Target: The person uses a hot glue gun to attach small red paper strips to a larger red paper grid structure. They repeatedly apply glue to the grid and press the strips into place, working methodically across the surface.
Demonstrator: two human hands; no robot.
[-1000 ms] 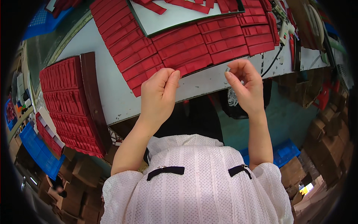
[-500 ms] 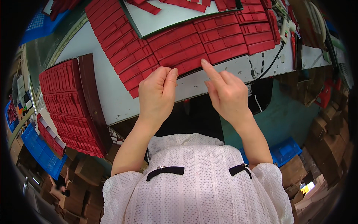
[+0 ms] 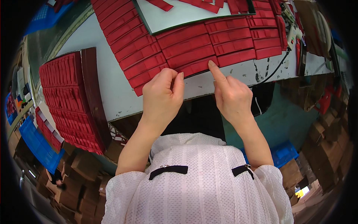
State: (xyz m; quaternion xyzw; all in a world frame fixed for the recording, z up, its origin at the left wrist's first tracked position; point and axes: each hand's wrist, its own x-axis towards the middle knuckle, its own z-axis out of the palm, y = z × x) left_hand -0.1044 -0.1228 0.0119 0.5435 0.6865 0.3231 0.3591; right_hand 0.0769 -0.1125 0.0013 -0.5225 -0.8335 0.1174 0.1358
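Rows of flat red folded fabric strips (image 3: pixel 189 49) overlap each other on the white table in front of me. My left hand (image 3: pixel 162 89) is closed at the near edge of these rows, its thumb pressed against curled fingers. Whatever it pinches, if anything, is hidden. The stretched index finger of my right hand (image 3: pixel 232 91) has its tip on the near edge of the nearest strip (image 3: pixel 197 68). That hand's other fingers are bent, its thumb stands apart, and I see nothing held in it.
A green-rimmed tray (image 3: pixel 167 22) with loose red strips rests on the far rows. A brown board (image 3: pixel 93 86) with more red strips stands at left. A corded white device (image 3: pixel 292 36) lies at right. Blue crates (image 3: pixel 283 153) and cardboard boxes (image 3: pixel 324 149) surround the table.
The table and strips have shifted slightly right and up in the picture. Both hands have moved a little to the right with them, keeping nearly the same pose.
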